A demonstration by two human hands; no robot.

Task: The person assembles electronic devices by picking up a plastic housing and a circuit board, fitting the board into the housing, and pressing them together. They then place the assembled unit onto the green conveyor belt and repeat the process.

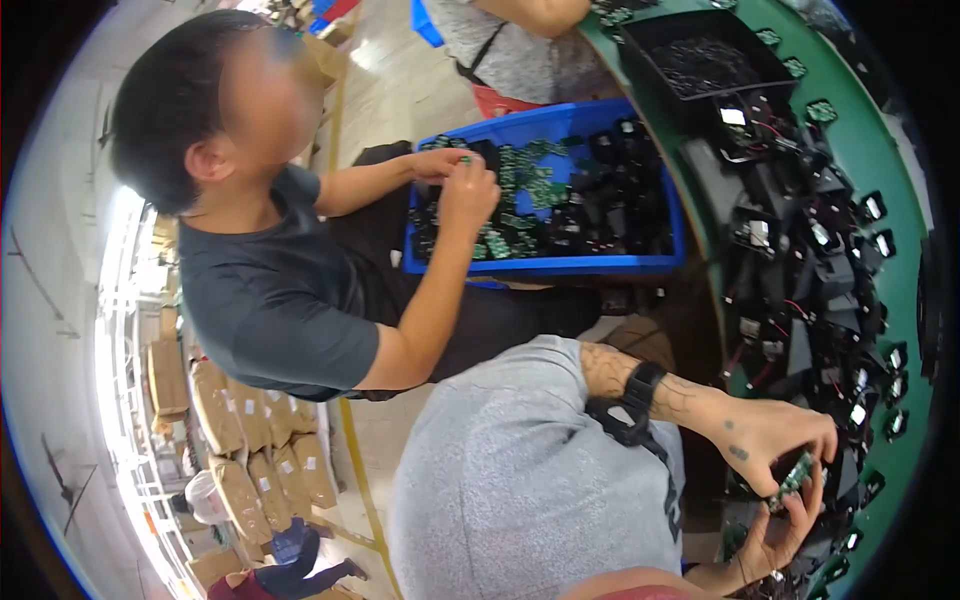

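Note:
A small green circuit board [797, 474] is held at the green worktable, low on the right of the view. My left hand [775, 440], with a black watch on its wrist, grips the board's upper end between thumb and fingers. From below, my right hand [778, 540] closes its fingers around the board's other side. The fingers cover part of the board. Black housings [800, 340] with thin red wires and small pale lit-looking squares lie heaped beside both hands.
Small black modules [895, 425] line the green tabletop [905, 300]. A black tray [690, 90] of dark parts stands farther up. Left of the table, a blue bin [560, 265] holds green boards and black parts; a seated co-worker's hands [465, 195] are over it. Another person [530, 60] sits beyond.

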